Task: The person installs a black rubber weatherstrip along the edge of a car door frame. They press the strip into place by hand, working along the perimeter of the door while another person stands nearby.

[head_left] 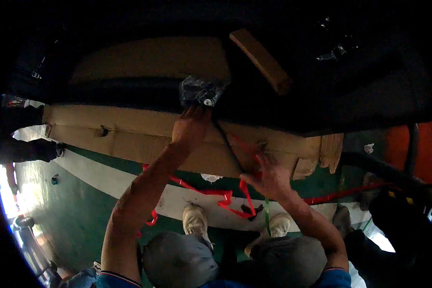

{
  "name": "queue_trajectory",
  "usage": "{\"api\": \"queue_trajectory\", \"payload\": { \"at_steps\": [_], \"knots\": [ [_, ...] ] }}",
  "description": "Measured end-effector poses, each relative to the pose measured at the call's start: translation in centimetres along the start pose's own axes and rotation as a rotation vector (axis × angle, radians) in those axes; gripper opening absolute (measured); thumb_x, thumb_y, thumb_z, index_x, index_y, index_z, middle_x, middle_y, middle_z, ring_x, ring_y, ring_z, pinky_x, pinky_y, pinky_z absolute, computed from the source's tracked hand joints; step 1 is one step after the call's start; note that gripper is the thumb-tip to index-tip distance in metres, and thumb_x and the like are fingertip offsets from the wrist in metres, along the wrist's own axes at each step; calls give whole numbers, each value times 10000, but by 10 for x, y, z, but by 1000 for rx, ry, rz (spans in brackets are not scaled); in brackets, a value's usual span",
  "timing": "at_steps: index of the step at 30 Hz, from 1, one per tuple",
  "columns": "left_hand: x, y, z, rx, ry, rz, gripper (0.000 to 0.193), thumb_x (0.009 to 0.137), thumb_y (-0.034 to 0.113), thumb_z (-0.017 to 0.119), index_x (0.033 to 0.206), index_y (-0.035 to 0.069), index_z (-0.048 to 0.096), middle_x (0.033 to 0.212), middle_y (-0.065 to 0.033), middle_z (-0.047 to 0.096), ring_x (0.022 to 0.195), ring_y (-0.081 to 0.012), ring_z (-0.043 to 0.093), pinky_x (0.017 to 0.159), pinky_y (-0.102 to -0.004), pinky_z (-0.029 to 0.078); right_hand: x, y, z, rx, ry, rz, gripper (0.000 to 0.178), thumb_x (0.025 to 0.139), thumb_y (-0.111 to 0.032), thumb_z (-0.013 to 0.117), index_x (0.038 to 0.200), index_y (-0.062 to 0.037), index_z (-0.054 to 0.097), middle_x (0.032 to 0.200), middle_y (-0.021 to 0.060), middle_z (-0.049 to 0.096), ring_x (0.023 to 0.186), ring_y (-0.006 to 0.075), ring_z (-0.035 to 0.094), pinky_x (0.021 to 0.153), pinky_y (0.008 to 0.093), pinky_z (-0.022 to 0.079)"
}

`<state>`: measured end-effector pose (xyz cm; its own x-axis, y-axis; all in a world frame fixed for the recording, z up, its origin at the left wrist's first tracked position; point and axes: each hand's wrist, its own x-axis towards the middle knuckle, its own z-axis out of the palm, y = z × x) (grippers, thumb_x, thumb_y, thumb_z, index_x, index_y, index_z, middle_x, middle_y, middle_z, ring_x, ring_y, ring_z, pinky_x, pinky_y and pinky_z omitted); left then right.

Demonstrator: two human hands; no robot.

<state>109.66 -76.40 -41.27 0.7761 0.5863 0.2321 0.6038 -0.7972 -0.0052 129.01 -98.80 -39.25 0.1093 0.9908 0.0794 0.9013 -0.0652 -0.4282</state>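
Note:
My left hand (192,127) reaches forward over the edge of a long brown cardboard piece (139,127). Its fingertips pinch the near side of a clear plastic bag (200,89) that holds dark parts and a small white round one. From near that hand a thin black strip (229,146) slants down toward my right thumb. My right hand (270,177) hovers at the cardboard's near edge, thumb and fingers apart. Red ribbon (218,192) passes by its fingers and hangs in loops below the cardboard. A green strip (267,216) dangles under the same hand.
A narrow cardboard bar (261,60) and a broad cardboard panel (153,60) lie on the dark surface ahead. Small clear packets (338,52) rest at far right. My shoes (195,221) stand on the green and white floor. Other people's dark-clothed legs (26,149) show at left.

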Motion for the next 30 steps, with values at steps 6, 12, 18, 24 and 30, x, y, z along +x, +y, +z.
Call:
{"api": "queue_trajectory", "payload": {
  "at_steps": [6,12,18,24,30],
  "knots": [
    [-2,17,-21,-166,30,-168,283,816,110,600,1095,61,589,1071,-132,614,997,-331,613,763,-439,542,-8,7,16,196,-269,210,685,757,-587,713,1155,-44,587,749,156,676,684,352,680,585,460,538],
    [-53,35,34,-1099,-168,-684,254,898,222,595,1073,38,597,1025,-168,612,927,-338,629,750,-428,533,-6,18,18,357,-196,186,443,814,-528,677,984,-119,670,734,120,681,644,364,664,566,462,528],
    [-33,59,53,-1172,-65,-520,259,948,258,610,933,2,644,860,-68,666,768,-167,620,713,-337,513,-17,64,18,80,-17,98,208,888,-356,626,915,-165,704,752,131,675,661,356,657,551,458,516],
    [-13,77,36,-1021,-176,-489,241,973,237,581,925,9,645,886,-73,669,764,-174,630,702,-317,529,-55,145,-35,-77,157,173,159,855,-197,642,997,-154,697,724,116,635,631,328,633,534,434,493],
    [-7,93,24,-1711,-67,-936,228,976,238,566,931,21,618,823,-53,633,721,-173,606,676,-318,535,-80,173,-75,-212,96,137,272,807,-162,685,1075,-120,678,825,120,631,773,336,630,639,423,506]
  ]
}}
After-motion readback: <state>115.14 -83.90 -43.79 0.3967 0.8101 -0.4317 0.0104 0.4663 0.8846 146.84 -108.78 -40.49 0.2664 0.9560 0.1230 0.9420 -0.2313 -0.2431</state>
